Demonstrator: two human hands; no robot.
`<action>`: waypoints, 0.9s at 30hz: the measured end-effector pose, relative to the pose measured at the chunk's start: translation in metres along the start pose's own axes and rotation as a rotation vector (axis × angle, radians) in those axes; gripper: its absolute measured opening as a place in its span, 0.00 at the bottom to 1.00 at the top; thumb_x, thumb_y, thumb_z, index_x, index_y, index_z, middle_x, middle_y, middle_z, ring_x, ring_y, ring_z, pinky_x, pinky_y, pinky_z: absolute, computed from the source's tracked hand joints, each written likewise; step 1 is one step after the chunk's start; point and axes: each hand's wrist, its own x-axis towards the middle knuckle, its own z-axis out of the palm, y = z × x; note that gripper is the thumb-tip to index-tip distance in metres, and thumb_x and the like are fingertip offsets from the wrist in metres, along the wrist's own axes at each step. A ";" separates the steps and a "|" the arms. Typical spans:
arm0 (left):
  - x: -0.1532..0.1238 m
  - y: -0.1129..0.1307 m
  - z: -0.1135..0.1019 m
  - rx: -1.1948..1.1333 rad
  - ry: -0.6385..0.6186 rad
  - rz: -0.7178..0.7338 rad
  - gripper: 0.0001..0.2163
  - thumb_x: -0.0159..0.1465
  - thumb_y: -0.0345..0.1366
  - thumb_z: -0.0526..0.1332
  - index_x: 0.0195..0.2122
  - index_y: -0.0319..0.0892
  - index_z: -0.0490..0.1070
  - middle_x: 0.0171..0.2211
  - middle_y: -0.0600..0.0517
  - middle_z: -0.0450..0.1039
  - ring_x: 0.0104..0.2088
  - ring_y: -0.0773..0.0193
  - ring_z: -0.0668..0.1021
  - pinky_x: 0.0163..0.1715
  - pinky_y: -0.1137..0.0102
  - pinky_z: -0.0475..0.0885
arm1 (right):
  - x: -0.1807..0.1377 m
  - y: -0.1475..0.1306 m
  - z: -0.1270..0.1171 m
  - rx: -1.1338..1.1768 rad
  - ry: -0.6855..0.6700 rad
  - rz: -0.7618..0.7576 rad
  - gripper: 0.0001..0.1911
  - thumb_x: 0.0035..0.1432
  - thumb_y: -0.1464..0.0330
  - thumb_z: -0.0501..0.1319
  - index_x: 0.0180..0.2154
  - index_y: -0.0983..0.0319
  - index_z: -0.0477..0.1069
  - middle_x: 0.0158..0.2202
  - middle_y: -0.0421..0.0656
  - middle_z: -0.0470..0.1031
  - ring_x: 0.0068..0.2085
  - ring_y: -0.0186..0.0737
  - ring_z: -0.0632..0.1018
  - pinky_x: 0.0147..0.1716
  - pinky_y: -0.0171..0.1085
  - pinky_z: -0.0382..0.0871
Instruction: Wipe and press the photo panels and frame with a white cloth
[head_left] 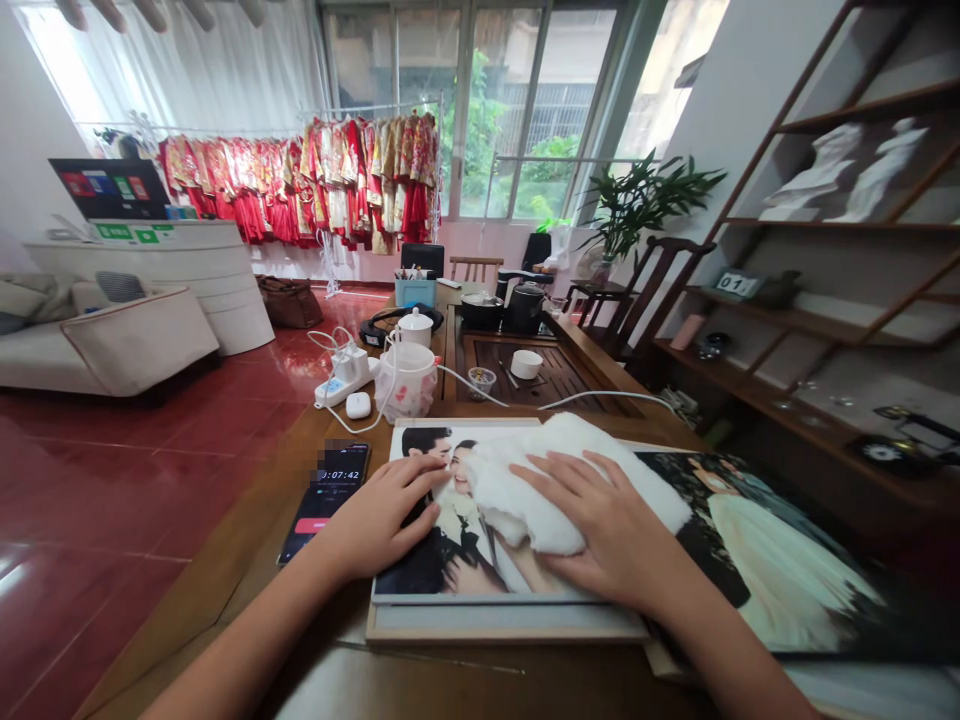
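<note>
A framed photo print of a couple lies on the wooden table in front of me. My left hand rests flat on its left part, fingers stretched out and nothing in them. Over the print's right side spreads a white cloth, fluffy and bunched up. On top of that cloth lies my right hand, palm down with spread fingers. A second photo print, showing a pale gown on a dark ground, extends to the right, its near-left part hidden by my right arm.
Left of the print lies a phone with a running timer. Behind stand a pinkish-white container, a lidded white cup, a power strip and a tea tray with a small white bowl. A white cable crosses there.
</note>
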 end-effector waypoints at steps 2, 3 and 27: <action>0.000 -0.001 0.000 -0.001 -0.005 0.000 0.18 0.69 0.36 0.52 0.60 0.49 0.59 0.61 0.50 0.61 0.60 0.57 0.65 0.60 0.59 0.61 | 0.001 -0.006 -0.002 0.046 -0.041 -0.070 0.39 0.50 0.60 0.61 0.63 0.53 0.54 0.62 0.46 0.62 0.59 0.55 0.64 0.57 0.58 0.48; 0.000 -0.001 0.000 -0.003 -0.009 0.001 0.19 0.68 0.36 0.52 0.60 0.49 0.59 0.61 0.49 0.61 0.60 0.56 0.65 0.60 0.59 0.61 | 0.002 -0.009 -0.003 0.074 -0.062 -0.118 0.40 0.49 0.59 0.61 0.63 0.52 0.53 0.62 0.45 0.62 0.60 0.54 0.63 0.58 0.58 0.47; 0.000 -0.001 0.000 -0.008 -0.009 0.005 0.19 0.68 0.35 0.52 0.61 0.48 0.59 0.61 0.49 0.61 0.60 0.57 0.64 0.60 0.59 0.60 | 0.002 -0.009 -0.002 0.104 -0.012 -0.147 0.38 0.51 0.52 0.61 0.63 0.51 0.56 0.60 0.46 0.65 0.58 0.55 0.66 0.57 0.58 0.48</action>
